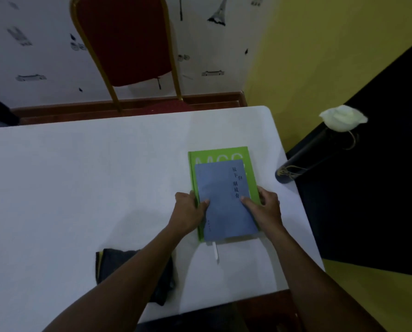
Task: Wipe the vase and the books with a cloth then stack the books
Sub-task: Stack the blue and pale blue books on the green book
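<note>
A blue book (221, 197) lies on top of a larger green book (220, 153) on the white table (68, 188), right of centre. My left hand (188, 212) grips the stack's left edge with the thumb on the blue cover. My right hand (264, 207) grips the right edge the same way. A white bookmark ribbon (215, 252) sticks out at the near edge. A dark folded cloth (118, 262) lies on the table under my left forearm. A tall dark vase (305, 161) with a white flower (342, 118) stands at the table's right edge.
A red chair with a gold frame (125, 44) stands behind the table's far edge. A patterned white wall is at the back and a yellow wall (320, 56) at the right. The table's right and near edges are close to the books.
</note>
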